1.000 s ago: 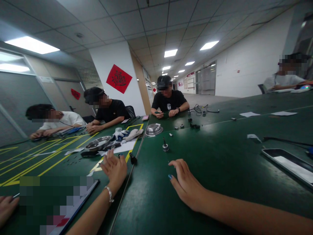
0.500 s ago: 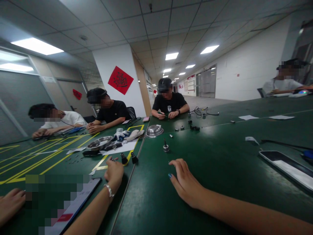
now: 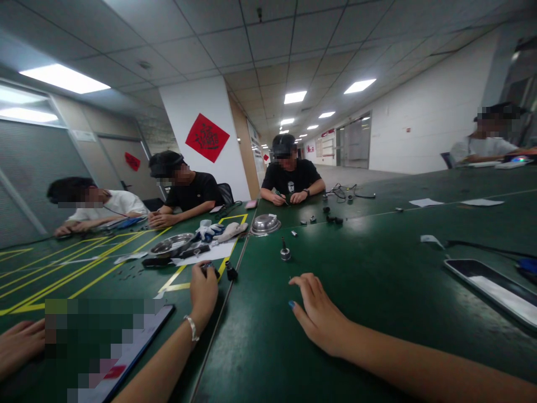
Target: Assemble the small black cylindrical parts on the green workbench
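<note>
My left hand (image 3: 204, 294), with a silver bracelet at the wrist, is closed around a small black part with a metallic top (image 3: 208, 268), mostly hidden by the fingers. Just right of it stands a similar black part (image 3: 230, 271) with a narrower top, not touched. My right hand (image 3: 316, 310) rests low over the green table with thumb and fingers apart, and nothing shows between them. Beyond its fingertips a round silver piece with a dark upright stem (image 3: 285, 250) stands on the table.
An upturned metal bowl (image 3: 265, 224), a metal dish (image 3: 171, 244), gloves (image 3: 208, 229) and small metal parts (image 3: 312, 219) lie farther back. A tablet (image 3: 140, 347) is at front left, near another person's hand (image 3: 23, 347). A phone (image 3: 495, 291) lies right. Several co-workers sit around the table.
My left hand has shifted right and slightly away from me, onto the nearer black part, which its fingers now partly cover. My right hand has hardly moved.
</note>
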Action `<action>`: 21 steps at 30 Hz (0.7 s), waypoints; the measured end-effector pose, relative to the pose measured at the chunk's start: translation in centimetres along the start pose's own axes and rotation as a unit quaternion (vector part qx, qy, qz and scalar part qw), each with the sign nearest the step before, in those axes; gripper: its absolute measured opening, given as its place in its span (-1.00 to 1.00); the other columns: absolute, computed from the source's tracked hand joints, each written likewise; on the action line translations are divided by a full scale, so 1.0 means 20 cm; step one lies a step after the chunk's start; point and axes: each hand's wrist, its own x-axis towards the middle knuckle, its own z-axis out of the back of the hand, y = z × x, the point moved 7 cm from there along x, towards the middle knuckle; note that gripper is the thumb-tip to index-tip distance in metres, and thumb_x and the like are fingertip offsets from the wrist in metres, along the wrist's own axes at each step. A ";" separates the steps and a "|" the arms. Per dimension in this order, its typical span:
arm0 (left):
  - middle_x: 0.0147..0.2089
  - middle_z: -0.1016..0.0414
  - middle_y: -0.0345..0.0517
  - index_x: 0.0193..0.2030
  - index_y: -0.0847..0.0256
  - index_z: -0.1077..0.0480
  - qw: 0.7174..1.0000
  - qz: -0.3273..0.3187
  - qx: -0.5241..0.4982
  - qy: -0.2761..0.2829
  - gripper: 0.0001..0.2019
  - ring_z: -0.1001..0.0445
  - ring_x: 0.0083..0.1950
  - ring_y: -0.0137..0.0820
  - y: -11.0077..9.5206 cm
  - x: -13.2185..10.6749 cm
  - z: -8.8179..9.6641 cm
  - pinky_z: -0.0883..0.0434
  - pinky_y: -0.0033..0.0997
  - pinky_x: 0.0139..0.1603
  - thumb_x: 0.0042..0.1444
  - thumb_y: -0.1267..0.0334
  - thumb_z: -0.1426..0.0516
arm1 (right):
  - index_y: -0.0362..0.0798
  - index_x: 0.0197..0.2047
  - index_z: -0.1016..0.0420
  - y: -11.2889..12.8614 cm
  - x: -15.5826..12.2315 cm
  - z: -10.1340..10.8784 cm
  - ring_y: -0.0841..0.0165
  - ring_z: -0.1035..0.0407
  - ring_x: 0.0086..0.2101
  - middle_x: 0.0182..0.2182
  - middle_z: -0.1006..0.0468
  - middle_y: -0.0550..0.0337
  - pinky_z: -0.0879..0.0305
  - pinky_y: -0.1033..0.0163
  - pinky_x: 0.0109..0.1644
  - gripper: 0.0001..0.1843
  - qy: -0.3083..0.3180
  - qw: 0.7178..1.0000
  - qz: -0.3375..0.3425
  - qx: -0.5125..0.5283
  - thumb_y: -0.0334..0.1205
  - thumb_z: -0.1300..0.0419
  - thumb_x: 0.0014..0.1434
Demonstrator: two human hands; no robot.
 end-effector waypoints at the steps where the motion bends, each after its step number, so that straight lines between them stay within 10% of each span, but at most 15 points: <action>1: -0.19 -0.48 -0.02 -0.04 0.23 -0.25 1.000 -0.015 -0.003 0.012 -0.76 -0.49 -0.16 -0.19 -0.04 -0.02 -0.01 -0.41 -0.24 -0.20 0.21 0.25 0.09 | -0.08 0.04 -0.17 0.00 0.00 0.00 0.18 -0.21 -0.03 -0.05 -0.24 -0.03 -0.22 0.02 0.09 -0.66 0.002 1.000 -0.001 0.000 -0.38 -0.01 0.18; 8: -0.01 -0.44 -0.03 0.02 0.14 -0.31 0.909 -0.347 0.026 0.231 -0.72 -0.42 0.01 -0.19 -0.36 -0.32 -0.20 -0.36 -0.16 0.05 0.16 0.21 -0.05 | -0.06 0.04 -0.18 -0.01 0.00 -0.02 0.18 -0.18 -0.02 -0.05 -0.23 -0.01 -0.18 0.00 0.11 -0.64 0.002 1.000 0.010 -0.005 -0.40 -0.03 0.16; 21: 0.17 -0.32 -0.04 0.16 0.08 -0.21 0.849 -0.397 -0.048 0.344 -0.62 -0.31 0.18 -0.25 -0.44 -0.45 -0.19 -0.26 -0.11 0.23 0.19 0.36 -0.01 | -0.12 0.28 -0.08 -0.03 0.02 -0.05 0.10 0.01 0.21 0.22 -0.12 -0.09 0.03 -0.05 0.27 -0.42 0.042 0.996 -0.028 -0.073 -0.29 -0.02 0.20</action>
